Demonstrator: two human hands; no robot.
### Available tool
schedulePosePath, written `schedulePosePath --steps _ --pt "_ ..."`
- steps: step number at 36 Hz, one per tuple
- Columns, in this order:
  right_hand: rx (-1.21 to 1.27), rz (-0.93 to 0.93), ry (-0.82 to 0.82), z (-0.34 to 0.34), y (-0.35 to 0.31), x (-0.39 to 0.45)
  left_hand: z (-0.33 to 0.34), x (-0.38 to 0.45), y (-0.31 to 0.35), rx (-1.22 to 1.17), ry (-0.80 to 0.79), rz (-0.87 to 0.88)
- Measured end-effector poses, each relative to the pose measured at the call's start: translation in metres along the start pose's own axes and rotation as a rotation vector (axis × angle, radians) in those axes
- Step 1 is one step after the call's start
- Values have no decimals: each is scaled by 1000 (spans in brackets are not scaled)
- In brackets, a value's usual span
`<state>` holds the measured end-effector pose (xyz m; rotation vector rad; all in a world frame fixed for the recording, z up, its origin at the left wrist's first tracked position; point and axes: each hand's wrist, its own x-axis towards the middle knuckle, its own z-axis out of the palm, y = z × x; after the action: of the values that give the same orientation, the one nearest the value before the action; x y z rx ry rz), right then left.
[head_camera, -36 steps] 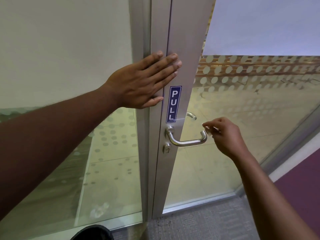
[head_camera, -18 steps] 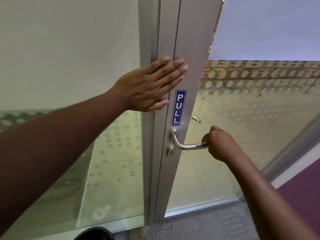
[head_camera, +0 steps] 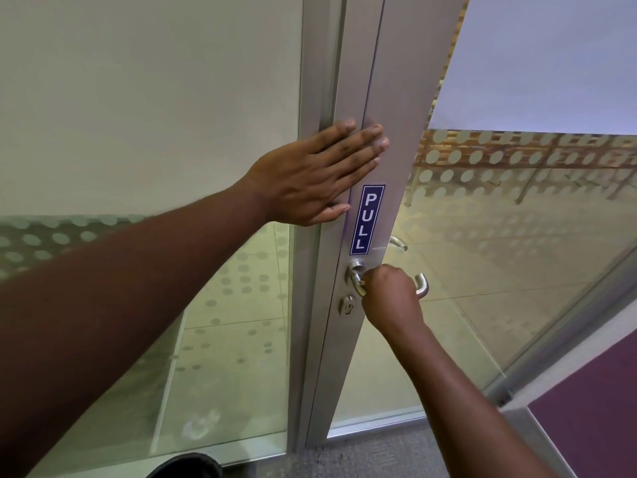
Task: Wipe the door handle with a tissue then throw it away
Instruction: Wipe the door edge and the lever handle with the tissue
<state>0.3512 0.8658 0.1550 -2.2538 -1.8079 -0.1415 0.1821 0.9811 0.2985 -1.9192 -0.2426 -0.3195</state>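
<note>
Wiping looks under way: our right hand (head_camera: 387, 296) is closed around the door handle (head_camera: 356, 279) near its pivot, with the curved end poking out beyond our knuckles. We cannot see the tissue. Our left hand (head_camera: 310, 181) lies flat and open, steadying the door frame (head_camera: 389, 81). Next we judge a rub along to that end.

right hand (head_camera: 391, 296) covering door handle (head_camera: 422, 286) bar, curved end exposed
</note>
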Motion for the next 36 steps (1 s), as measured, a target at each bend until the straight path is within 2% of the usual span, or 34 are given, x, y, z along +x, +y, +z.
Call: schedulePosePath --steps 7,15,18,30,36 --pt "134 -232 139 8 10 -12 2 -1 -1 8 12 -5" --pt "-170 -521 91 -6 12 -20 -5 -2 0 -35 0 -29" --pt "-225 -544 39 -11 19 -23 -11 -4 4 -71 0 -37" --pt "123 -499 30 11 1 -49 -24 -39 55 -217 -101 -90" --pt "181 -512 -57 38 -24 -55 -28 -86 92 -313 -197 -175"
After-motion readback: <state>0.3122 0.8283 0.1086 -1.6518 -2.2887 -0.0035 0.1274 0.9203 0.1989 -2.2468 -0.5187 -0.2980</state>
